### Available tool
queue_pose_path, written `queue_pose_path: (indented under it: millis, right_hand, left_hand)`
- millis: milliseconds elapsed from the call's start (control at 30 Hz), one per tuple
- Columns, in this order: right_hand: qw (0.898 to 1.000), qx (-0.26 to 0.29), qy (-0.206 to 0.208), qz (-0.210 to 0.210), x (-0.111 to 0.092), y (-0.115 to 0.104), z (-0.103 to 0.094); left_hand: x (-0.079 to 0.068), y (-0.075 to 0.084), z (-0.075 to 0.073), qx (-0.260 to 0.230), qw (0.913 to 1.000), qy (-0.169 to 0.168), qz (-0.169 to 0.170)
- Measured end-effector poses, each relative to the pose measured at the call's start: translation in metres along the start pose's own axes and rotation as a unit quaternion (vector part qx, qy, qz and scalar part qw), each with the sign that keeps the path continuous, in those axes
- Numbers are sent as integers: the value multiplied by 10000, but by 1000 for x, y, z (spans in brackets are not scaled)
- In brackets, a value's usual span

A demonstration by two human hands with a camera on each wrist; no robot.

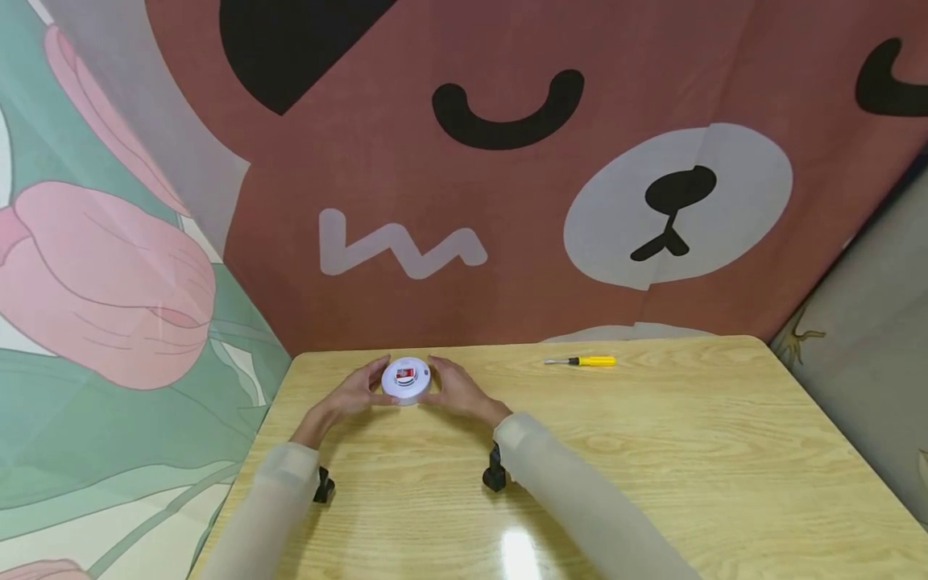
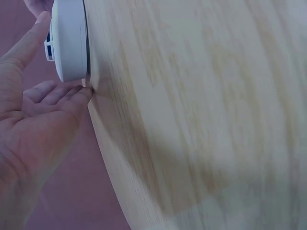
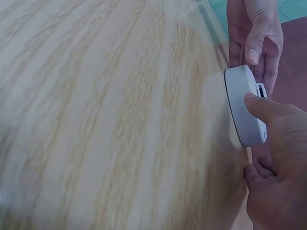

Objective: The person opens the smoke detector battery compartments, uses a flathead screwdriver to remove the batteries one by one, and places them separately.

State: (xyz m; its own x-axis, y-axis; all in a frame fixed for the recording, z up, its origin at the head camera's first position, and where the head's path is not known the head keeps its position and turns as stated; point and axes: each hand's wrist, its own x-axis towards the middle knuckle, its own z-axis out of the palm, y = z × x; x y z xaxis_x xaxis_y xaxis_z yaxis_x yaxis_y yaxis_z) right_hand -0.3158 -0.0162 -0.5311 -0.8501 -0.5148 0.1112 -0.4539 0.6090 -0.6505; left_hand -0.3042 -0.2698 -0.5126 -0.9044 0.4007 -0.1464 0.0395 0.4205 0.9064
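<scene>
At 9 o'clock hangs a green cloth with big pink flowers, beside the wooden table. A pale left sleeve comes in from 7 o'clock, with 1 black block at the wrist. Past its cuff, the left hand cups loosely at the 9 o'clock side of a round white disc. Its fingers are relaxed and spread toward the disc's 10 o'clock edge, and its thumb reaches the rim near 7; firm contact there is hard to tell. The disc, which looks like a smoke alarm, lies level, close against the tabletop at about 10 o'clock from the middle, near the far edge. A raised cap with 1 red-and-white label sits on its face.

At the disc's 3 o'clock side, the right hand mirrors the left, loosely bent, fingertips near 2 and thumb against the side near 4. A 2nd black block sits by the right sleeve, which runs toward 5. At about 1 o'clock on the table, well apart from both hands, lies a yellow-handled screwdriver, tip toward 9. Beyond, at 12, hangs a reddish-brown cloth with a cartoon face; at 3, a greyish cloth.
</scene>
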Motion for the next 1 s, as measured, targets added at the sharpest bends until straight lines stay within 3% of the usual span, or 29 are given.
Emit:
queue_pose_path:
  millis: [333,733,1000]
  right_hand:
    - [9984,114,244,-494,2,-3,8]
    - [9989,211,273,-322,3,-4,13]
    - [9986,150,272,-429,2,-4,11]
  left_hand:
    - [3,-1,4,-3,10000,-4,6]
    - [5,-4,7,155,9994,300,68]
    - [5,-5,11,238,9984,504,88]
